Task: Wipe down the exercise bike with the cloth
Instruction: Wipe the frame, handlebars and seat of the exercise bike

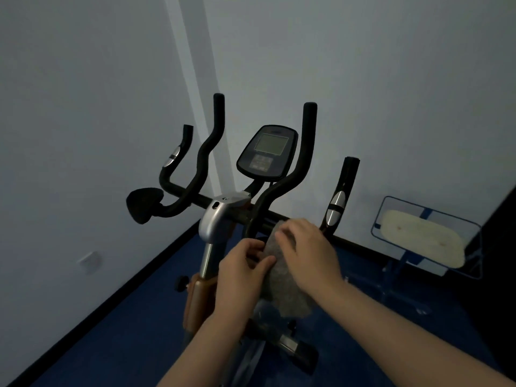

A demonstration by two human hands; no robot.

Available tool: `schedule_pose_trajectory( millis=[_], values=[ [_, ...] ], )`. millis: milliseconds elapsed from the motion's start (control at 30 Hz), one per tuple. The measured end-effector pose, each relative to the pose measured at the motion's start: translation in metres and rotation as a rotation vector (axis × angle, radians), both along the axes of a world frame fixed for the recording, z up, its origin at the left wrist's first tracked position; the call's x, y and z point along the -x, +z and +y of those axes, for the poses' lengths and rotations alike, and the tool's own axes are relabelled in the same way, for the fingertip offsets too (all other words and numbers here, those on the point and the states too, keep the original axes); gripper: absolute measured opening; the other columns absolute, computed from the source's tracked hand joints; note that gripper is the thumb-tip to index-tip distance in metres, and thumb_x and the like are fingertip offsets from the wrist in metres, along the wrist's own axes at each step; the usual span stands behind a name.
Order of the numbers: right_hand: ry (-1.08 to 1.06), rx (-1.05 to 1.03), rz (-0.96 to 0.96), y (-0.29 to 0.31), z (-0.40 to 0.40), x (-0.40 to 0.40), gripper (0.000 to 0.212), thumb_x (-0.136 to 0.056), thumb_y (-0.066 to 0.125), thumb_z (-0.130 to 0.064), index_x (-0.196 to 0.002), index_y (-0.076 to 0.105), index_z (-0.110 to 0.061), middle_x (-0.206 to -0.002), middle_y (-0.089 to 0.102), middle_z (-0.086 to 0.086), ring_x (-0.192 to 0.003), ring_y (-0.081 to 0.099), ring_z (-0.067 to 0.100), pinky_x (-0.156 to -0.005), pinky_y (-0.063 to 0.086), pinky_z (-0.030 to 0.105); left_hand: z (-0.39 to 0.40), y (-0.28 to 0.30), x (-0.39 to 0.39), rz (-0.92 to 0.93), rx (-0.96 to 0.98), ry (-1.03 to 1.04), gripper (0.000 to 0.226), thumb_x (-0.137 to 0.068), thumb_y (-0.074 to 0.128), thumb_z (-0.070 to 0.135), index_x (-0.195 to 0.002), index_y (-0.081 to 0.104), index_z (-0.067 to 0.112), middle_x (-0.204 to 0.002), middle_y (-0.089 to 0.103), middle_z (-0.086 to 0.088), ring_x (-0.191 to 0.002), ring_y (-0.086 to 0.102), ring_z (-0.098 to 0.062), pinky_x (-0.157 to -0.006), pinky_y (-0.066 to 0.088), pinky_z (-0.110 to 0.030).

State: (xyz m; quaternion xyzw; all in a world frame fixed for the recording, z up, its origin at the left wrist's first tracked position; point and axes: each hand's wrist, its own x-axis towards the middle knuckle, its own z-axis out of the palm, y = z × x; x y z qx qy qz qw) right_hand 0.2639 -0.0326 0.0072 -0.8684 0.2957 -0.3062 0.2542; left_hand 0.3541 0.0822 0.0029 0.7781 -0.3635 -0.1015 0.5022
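Observation:
The exercise bike (217, 219) stands in a dim room corner, with black curved handlebars (304, 152), a dark console (266, 153) and a silver stem. A grey cloth (282, 286) hangs just below the right side of the crossbar. My left hand (240, 275) pinches the cloth's left edge. My right hand (307, 250) lies over its upper right part, close to the base of the right handlebar. Most of the cloth's top is hidden by my hands.
White walls close in behind and to the left of the bike. The floor (134, 317) is dark blue with a black skirting. A blue-framed piece of equipment with a pale pad (421, 241) stands at the right. A wall socket (89, 261) sits low on the left.

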Motion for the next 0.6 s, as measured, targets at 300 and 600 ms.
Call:
schedule_pose_trajectory(
  millis=[300,600],
  values=[
    [-0.186,-0.138,0.111,-0.011,0.019,-0.024,0.028,-0.102,0.042,-0.036,-0.127,0.052,-0.026,-0.117,0.058,-0.002,-0.108,0.051,0.016,-0.088,0.045,0.037,0.006,-0.008,-0.034,-0.138,0.123,0.02,0.019,-0.093,0.065,0.017,-0.11,0.064,0.025,-0.101,0.056,0.009,-0.094,0.052,-0.004,-0.08,0.041,-0.012],
    [-0.388,-0.11,0.238,-0.016,0.031,-0.024,0.025,-0.104,0.03,-0.038,-0.118,0.046,-0.024,-0.105,0.056,-0.002,-0.091,0.053,0.018,-0.071,0.047,0.037,0.005,-0.017,-0.056,-0.042,0.201,-0.15,0.016,-0.092,0.066,0.014,-0.102,0.071,0.026,-0.087,0.064,0.009,-0.079,0.058,0.0,-0.067,0.044,-0.008]
  ],
)
